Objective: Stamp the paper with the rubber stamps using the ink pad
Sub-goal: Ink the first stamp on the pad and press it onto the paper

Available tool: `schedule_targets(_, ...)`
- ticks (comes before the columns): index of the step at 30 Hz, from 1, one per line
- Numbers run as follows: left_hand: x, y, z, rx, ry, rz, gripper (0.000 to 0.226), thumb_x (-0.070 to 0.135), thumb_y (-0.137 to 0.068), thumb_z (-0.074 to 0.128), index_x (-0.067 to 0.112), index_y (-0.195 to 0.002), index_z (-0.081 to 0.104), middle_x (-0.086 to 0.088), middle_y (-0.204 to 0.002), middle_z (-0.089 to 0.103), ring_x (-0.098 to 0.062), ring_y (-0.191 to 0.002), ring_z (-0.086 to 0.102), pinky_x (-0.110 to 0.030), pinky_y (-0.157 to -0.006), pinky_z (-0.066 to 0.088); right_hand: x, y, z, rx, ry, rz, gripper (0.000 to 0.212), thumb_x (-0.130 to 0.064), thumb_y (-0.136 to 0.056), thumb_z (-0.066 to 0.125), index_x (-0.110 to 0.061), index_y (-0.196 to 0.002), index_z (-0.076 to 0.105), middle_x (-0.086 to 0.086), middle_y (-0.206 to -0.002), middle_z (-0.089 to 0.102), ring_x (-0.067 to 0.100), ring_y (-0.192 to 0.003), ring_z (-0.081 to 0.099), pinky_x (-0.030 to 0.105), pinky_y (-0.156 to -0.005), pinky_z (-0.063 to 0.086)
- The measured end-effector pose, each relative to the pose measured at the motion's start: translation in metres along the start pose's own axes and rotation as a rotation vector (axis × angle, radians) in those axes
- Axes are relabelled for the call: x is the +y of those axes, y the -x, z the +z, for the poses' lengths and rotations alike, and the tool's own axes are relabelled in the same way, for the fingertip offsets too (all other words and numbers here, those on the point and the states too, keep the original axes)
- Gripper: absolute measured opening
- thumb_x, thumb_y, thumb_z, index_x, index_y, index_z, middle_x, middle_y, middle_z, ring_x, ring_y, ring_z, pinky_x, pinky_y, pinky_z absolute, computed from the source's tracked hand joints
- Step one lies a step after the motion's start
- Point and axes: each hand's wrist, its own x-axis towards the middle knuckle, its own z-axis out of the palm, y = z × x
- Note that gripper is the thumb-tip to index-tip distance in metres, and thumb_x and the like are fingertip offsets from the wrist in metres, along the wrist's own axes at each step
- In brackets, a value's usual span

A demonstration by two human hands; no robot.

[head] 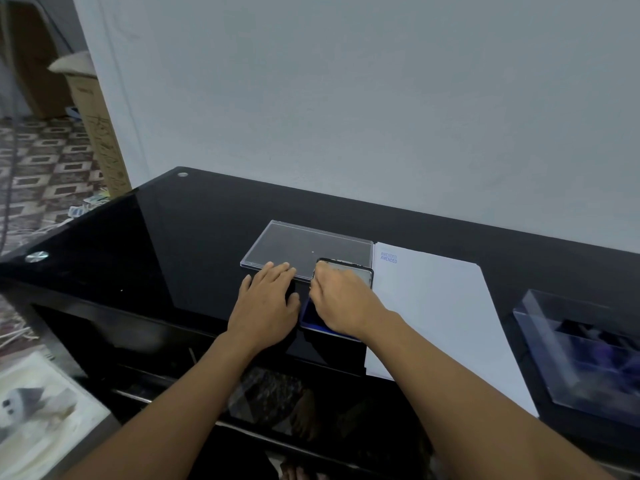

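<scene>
Two hands are at work on one black glass table (156, 244), glossy and mirror-smooth, with two round metal discs (36, 257) at its left corners.

My left hand (266, 303) lies flat on the glass, fingers straight and close together. The tips touch the near edge of one clear, flat, rectangular plastic tray (304, 244) at 12 o'clock.

My right hand (341, 299) is just beside it at 3 o'clock, covering most of the one pad (309, 315), a blue rectangle. The black-rimmed cover (360, 271) stands open behind my knuckles. These fingers are curled tight at the cover's left edge; I cannot tell what they pinch.

One white sheet of paper (433, 306) lies at 3 o'clock from the pad, touching it, with two blue "AMENDED" prints (388, 258) stacked in its far left corner. Farther toward 3 o'clock sits one clear plastic box (588, 341), its contents a dark blur.
</scene>
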Motion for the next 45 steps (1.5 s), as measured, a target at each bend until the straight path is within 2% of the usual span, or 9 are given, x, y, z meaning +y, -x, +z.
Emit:
schedule_targets(4, 0.001, -0.003, -0.006, 0.024, 0.087, -0.006, 0.053, 0.025, -0.101, 0.044, 0.020, -0.153, 0.035, 0.006, -0.164, 0.024, -0.013, -0.153, 0.010, -0.047, -0.124, 0.014, -0.001, 0.005, -0.004, -0.030, -0.010, -0.003, 0.020, -0.029, -0.105, 0.035, -0.013, -0.094, 0.041, 0.011, -0.082, 0.063, 0.030, -0.073, 0.059, 0.045, -0.065, 0.049)
schedule_targets(10, 0.015, -0.012, -0.020, 0.064, 0.172, 0.031, 0.048, 0.022, -0.101, 0.049, 0.017, -0.148, 0.045, 0.003, -0.162, 0.031, -0.013, -0.151, 0.018, -0.036, -0.122, 0.019, -0.002, 0.003, -0.018, -0.104, -0.076, 0.058, 0.023, -0.035, -0.104, 0.039, -0.016, -0.095, 0.046, 0.013, -0.099, 0.064, 0.031, -0.089, 0.058, 0.039, -0.072, 0.044)
schedule_targets(15, 0.029, -0.019, -0.029, 0.083, 0.207, 0.050, 0.045, 0.021, -0.100, 0.050, 0.015, -0.145, 0.049, 0.000, -0.158, 0.037, -0.015, -0.147, 0.027, -0.032, -0.118, 0.023, 0.012, 0.006, -0.048, 0.036, -0.262, 0.169, 0.024, -0.035, -0.100, 0.048, -0.015, -0.090, 0.057, 0.001, -0.084, 0.063, 0.020, -0.080, 0.058, 0.033, -0.066, 0.046)
schedule_targets(19, 0.042, -0.025, -0.030, 0.054, 0.187, 0.083, 0.046, 0.025, -0.101, 0.050, 0.016, -0.146, 0.047, 0.001, -0.156, 0.038, -0.015, -0.146, 0.027, -0.032, -0.118, 0.022, 0.032, 0.012, -0.071, 0.132, -0.399, 0.269, 0.020, -0.034, -0.096, 0.057, -0.014, -0.093, 0.059, -0.003, -0.089, 0.064, 0.011, -0.080, 0.059, 0.023, -0.062, 0.043)
schedule_targets(25, 0.072, -0.043, -0.035, -0.015, 0.142, 0.144, 0.049, 0.029, -0.102, 0.046, 0.016, -0.149, 0.042, 0.001, -0.156, 0.039, -0.016, -0.146, 0.029, -0.035, -0.119, 0.024, 0.068, 0.020, -0.092, 0.123, -0.758, 0.442, 0.022, -0.028, -0.092, 0.062, -0.010, -0.080, 0.057, 0.002, -0.063, 0.055, 0.018, -0.058, 0.042, 0.031, -0.054, 0.034)
schedule_targets(29, 0.090, -0.062, -0.034, -0.045, 0.136, 0.165, 0.048, 0.030, -0.102, 0.046, 0.017, -0.149, 0.043, 0.003, -0.156, 0.039, -0.015, -0.145, 0.031, -0.033, -0.119, 0.025, 0.084, 0.020, -0.106, 0.124, -0.887, 0.493, 0.018, -0.022, -0.092, 0.063, -0.009, -0.084, 0.053, 0.010, -0.067, 0.047, 0.018, -0.052, 0.031, 0.029, -0.049, 0.026)
schedule_targets(35, 0.111, -0.091, -0.029, -0.111, 0.137, 0.189, 0.049, 0.026, -0.103, 0.045, 0.014, -0.150, 0.043, 0.001, -0.157, 0.039, -0.016, -0.144, 0.035, -0.028, -0.115, 0.026, 0.110, 0.011, -0.120, 0.089, -0.988, 0.543, 0.012, -0.020, -0.098, 0.057, -0.009, -0.093, 0.055, 0.006, -0.062, 0.046, 0.016, -0.050, 0.024, 0.030, -0.052, 0.023)
schedule_targets(40, 0.117, -0.115, -0.015, -0.158, 0.140, 0.176, 0.049, 0.027, -0.102, 0.044, 0.016, -0.150, 0.042, 0.000, -0.157, 0.039, -0.020, -0.141, 0.039, -0.036, -0.117, 0.032, 0.128, -0.002, -0.119, 0.081, -0.947, 0.553, 0.010, -0.018, -0.097, 0.054, -0.010, -0.091, 0.052, 0.004, -0.060, 0.042, 0.016, -0.050, 0.022, 0.030, -0.051, 0.020)
schedule_targets(45, 0.116, -0.136, 0.002, -0.230, 0.098, 0.168, 0.049, 0.026, -0.101, 0.044, 0.014, -0.149, 0.044, -0.002, -0.155, 0.041, -0.020, -0.141, 0.039, -0.030, -0.110, 0.032, 0.142, -0.017, -0.108, 0.018, -0.708, 0.511, 0.010, -0.017, -0.095, 0.051, -0.014, -0.086, 0.047, 0.010, -0.069, 0.034, 0.023, -0.061, 0.018, 0.032, -0.052, 0.019)
